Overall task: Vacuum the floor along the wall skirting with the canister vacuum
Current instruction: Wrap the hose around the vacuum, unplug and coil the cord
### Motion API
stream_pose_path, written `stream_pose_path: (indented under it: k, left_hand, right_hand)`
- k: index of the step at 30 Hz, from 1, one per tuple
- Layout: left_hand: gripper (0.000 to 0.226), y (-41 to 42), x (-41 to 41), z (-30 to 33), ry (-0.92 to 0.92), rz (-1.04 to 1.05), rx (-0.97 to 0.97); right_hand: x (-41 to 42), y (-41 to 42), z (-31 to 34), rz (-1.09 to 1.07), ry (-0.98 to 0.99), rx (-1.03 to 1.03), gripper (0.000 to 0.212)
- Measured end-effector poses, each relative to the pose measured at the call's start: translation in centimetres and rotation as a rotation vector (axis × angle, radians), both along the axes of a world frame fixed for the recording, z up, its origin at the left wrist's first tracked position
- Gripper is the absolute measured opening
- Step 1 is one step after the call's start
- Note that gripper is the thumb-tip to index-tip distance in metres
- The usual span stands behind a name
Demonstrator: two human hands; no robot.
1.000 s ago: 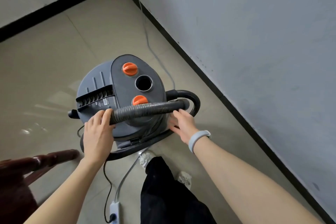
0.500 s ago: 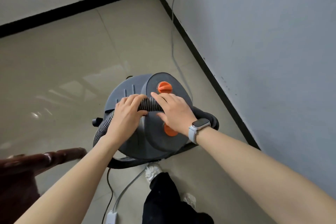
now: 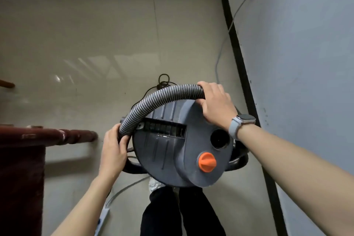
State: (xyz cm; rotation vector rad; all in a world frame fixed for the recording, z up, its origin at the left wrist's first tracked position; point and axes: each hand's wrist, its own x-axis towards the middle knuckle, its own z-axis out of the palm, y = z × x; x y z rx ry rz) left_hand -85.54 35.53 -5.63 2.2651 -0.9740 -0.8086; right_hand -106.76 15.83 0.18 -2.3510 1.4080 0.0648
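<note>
The grey canister vacuum [image 3: 172,151] with an orange knob [image 3: 207,162] and a round open port stands on the tiled floor in front of my legs. Its ribbed grey hose [image 3: 153,101] arches over the far side of the lid. My left hand [image 3: 114,149] grips the hose's lower left part beside the canister. At the other end of the arch, my right hand [image 3: 216,105], a watch on its wrist, grips the hose at the canister's far right edge. The black skirting [image 3: 239,59] runs along the right wall, close to the canister.
A dark wooden chair [image 3: 23,159] stands at the left, its rail ending near my left hand. A grey cable [image 3: 222,48] hangs from a wall socket down to the floor. A black cord coil [image 3: 162,80] lies behind the vacuum. A white power strip [image 3: 102,218] lies by my feet.
Both hands have slid apart along the hose, left to the canister's left side, right to its far right edge. The view has turned, and the canister appears rotated, its vent now facing away.
</note>
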Motion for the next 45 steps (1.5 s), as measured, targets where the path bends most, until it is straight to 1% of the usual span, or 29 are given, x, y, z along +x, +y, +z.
stream_pose_path:
  k: [3, 7, 11, 14, 16, 18, 20, 23, 25, 28, 30, 32, 34, 37, 40, 43, 45]
  left_hand:
    - [0.036, -1.2, 1.4, -0.6, -0.011, -0.018, 0.046]
    - [0.035, -4.4, 1.4, -1.0, -0.099, 0.012, 0.050]
    - [0.033, -8.3, 0.5, -0.6, -0.141, 0.028, 0.014]
    - [0.030, -10.2, 1.0, -0.6, -0.062, 0.058, -0.029]
    - [0.029, -9.6, 1.5, -0.6, 0.039, 0.156, -0.067]
    - [0.028, -7.0, 1.8, -1.0, 0.073, 0.226, -0.065]
    - [0.034, -3.5, 1.7, -2.0, 0.112, 0.242, -0.028]
    - [0.046, -0.2, 1.4, -3.1, 0.247, 0.256, 0.072]
    - [0.048, 0.0, 1.4, -3.5, 0.218, 0.276, 0.058]
    - [0.046, -1.7, 1.2, -3.2, 0.111, 0.327, -0.001]
    - [0.041, -3.0, 0.8, -3.3, 0.091, 0.398, -0.011]
    - [0.035, -3.5, 0.4, -3.2, 0.117, 0.472, -0.052]
    - [0.032, -2.7, 0.5, -3.4, 0.150, 0.488, -0.109]
    - [0.036, -0.8, 0.9, -3.9, 0.249, 0.480, -0.113]
    - [0.038, -0.5, 0.9, -4.5, 0.332, 0.505, -0.101]
    - [0.037, -1.3, 0.6, -4.7, 0.319, 0.551, -0.092]
    - [0.034, -1.8, 0.7, -4.8, 0.286, 0.545, -0.058]
  right_hand:
    - [0.4, -1.1, -0.5, 0.012, 0.051, 0.082, 0.043]
    - [1.6, -3.3, -0.4, -0.013, 0.047, 0.115, 0.049]
    - [5.6, -3.7, -0.8, 0.196, 0.139, -0.032, 0.055]
    - [9.5, -2.8, -2.3, 0.385, 0.225, -0.077, 0.057]
    - [11.5, -2.1, -3.4, 0.472, 0.259, -0.015, 0.057]
    - [12.7, -2.0, -4.2, 0.512, 0.267, 0.048, 0.055]
    - [13.1, -2.5, -4.6, 0.511, 0.276, 0.059, 0.052]
    - [13.6, -3.1, -4.9, 0.503, 0.305, 0.052, 0.048]
    - [14.1, -3.1, -5.1, 0.496, 0.311, 0.046, 0.047]
    - [15.2, -2.5, -5.3, 0.508, 0.270, 0.135, 0.045]
    - [16.2, -1.6, -5.4, 0.549, 0.250, 0.228, 0.045]
    - [17.2, -0.6, -5.7, 0.581, 0.270, 0.250, 0.042]
    - [18.2, 0.1, -5.9, 0.602, 0.323, 0.247, 0.046]
    - [19.1, 0.5, -6.0, 0.656, 0.410, 0.260, 0.053]
    - [19.3, 0.4, -6.4, 0.662, 0.451, 0.306, 0.056]
    - [19.8, 0.0, -7.1, 0.609, 0.477, 0.377, 0.055]
    - [20.4, 0.0, -7.8, 0.599, 0.515, 0.398, 0.054]
